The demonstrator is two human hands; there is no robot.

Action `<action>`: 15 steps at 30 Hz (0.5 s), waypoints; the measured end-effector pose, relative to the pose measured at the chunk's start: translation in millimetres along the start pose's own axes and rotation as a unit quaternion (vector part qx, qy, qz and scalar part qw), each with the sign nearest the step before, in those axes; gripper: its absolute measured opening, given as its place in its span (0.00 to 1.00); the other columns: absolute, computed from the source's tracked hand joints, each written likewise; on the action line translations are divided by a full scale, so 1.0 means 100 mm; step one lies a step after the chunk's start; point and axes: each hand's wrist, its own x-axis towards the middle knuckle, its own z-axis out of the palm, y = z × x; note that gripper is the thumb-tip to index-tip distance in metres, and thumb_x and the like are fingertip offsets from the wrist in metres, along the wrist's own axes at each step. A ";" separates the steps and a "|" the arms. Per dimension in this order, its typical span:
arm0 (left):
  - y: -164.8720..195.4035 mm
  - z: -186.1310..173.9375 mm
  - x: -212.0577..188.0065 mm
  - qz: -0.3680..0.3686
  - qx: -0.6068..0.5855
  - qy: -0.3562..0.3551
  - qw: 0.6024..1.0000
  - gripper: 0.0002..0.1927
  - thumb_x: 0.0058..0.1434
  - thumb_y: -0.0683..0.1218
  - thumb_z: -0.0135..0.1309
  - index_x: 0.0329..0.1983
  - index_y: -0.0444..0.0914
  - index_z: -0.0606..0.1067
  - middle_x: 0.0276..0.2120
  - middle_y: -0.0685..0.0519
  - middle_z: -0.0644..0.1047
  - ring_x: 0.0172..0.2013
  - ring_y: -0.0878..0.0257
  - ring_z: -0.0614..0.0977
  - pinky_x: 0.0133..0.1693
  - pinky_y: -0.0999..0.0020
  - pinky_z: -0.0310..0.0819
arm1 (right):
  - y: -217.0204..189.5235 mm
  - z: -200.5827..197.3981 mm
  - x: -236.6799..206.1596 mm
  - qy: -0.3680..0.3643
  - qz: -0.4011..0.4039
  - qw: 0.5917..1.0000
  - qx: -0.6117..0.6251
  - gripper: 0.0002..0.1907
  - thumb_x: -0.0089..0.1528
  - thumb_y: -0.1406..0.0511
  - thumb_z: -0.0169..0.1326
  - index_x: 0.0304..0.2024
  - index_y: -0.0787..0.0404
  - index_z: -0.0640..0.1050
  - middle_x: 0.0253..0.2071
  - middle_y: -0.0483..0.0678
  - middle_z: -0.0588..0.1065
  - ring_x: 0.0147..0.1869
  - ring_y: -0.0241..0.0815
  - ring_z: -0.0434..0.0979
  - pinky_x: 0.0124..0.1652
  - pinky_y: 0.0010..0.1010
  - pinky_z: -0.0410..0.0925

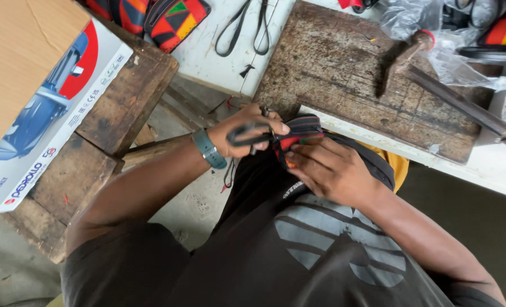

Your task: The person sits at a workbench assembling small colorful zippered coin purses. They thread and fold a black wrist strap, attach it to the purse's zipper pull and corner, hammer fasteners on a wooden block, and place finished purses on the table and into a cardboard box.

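Gripping black-handled scissors (252, 134), my left hand (242, 132) has its fingers through the loops; my right hand (328, 170) pinches the red-and-black striped strap (299, 132) just beside the blades. I'd judge it best to keep that strap taut and cut close. Beyond lies the worn board (344, 74) with a hammer (402, 58).

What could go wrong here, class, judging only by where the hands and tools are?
The left hand works scissors right beside the right hand gripping the striped fabric piece, so those fingers could be nicked. The cut could also stray across the stripes. The hammer lies close by on the wooden board.
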 end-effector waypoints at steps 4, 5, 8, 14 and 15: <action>0.00 -0.21 0.23 -0.006 0.097 0.047 0.994 0.11 0.56 0.41 0.65 0.23 0.39 0.74 0.18 0.60 0.67 0.15 0.70 0.66 0.16 0.71 0.56 | 0.22 0.32 0.01 0.004 0.025 1.000 0.011 0.12 0.58 0.69 0.67 0.42 0.64 0.80 0.38 0.50 0.76 0.40 0.48 0.78 0.38 0.36 0.73; 0.02 -0.22 0.30 0.007 0.158 0.054 0.986 0.11 0.57 0.41 0.64 0.22 0.38 0.73 0.18 0.58 0.68 0.14 0.70 0.66 0.16 0.70 0.57 | 0.27 0.37 0.02 0.002 0.053 0.999 0.013 0.11 0.58 0.69 0.68 0.40 0.64 0.79 0.36 0.50 0.75 0.38 0.49 0.77 0.36 0.37 0.72; 0.07 -0.18 0.47 -0.007 0.273 0.089 0.958 0.11 0.54 0.40 0.63 0.24 0.37 0.71 0.18 0.57 0.70 0.12 0.69 0.65 0.14 0.68 0.57 | 0.31 0.41 -0.02 -0.025 0.153 0.987 0.041 0.11 0.56 0.68 0.67 0.40 0.63 0.81 0.31 0.52 0.73 0.32 0.50 0.75 0.31 0.40 0.70; -0.16 -0.12 0.21 -0.145 0.343 0.040 0.927 0.06 0.58 0.43 0.57 0.30 0.35 0.76 0.18 0.57 0.71 0.15 0.67 0.68 0.15 0.68 0.60 | 0.05 0.22 -0.11 -0.080 0.096 0.989 0.078 0.11 0.58 0.63 0.67 0.39 0.57 0.80 0.38 0.46 0.77 0.40 0.47 0.79 0.40 0.39 0.73; -0.24 -0.11 0.14 -0.154 0.296 0.022 0.942 0.05 0.58 0.42 0.55 0.32 0.36 0.78 0.20 0.59 0.72 0.16 0.68 0.68 0.16 0.70 0.62 | 0.01 0.17 -0.10 -0.075 0.080 0.989 0.095 0.11 0.58 0.63 0.65 0.41 0.57 0.79 0.42 0.45 0.78 0.44 0.47 0.80 0.43 0.37 0.75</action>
